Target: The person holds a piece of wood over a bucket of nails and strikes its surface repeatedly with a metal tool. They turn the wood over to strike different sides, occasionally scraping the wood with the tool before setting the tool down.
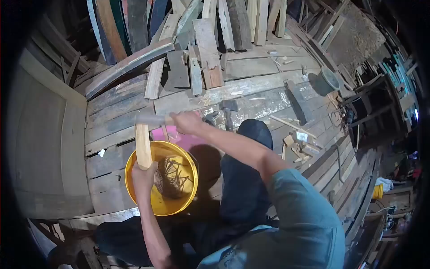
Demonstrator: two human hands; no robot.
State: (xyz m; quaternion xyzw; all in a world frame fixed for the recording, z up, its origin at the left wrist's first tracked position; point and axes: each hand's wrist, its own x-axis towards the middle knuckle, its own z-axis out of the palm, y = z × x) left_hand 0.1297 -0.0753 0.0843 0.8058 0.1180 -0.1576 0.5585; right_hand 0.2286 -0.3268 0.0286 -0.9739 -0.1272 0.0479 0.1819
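My left hand (pixel 144 177) grips the lower end of a pale wooden block (pixel 143 145), holding it upright over the left side of a yellow bucket (pixel 195 190). A pile of thin brown pieces (pixel 172 179) lies inside the bucket. In my right hand (pixel 187 123) is the wooden handle of a broad-bladed knife (pixel 151 119), its blade smeared by motion. The blade points left and overlaps the top end of the block. Just beyond the bucket lies a pink object (pixel 188 140), partly behind my right forearm.
A hatchet (pixel 228 107) lies on the plank floor (pixel 107 193) ahead. Boards (pixel 208 49) lean and lie at the back. Wood offcuts (pixel 298 145) are scattered at right, near a metal rod (pixel 339 161). A basin (pixel 330 79) stands farther off. A panel (pixel 49 134) stands at left.
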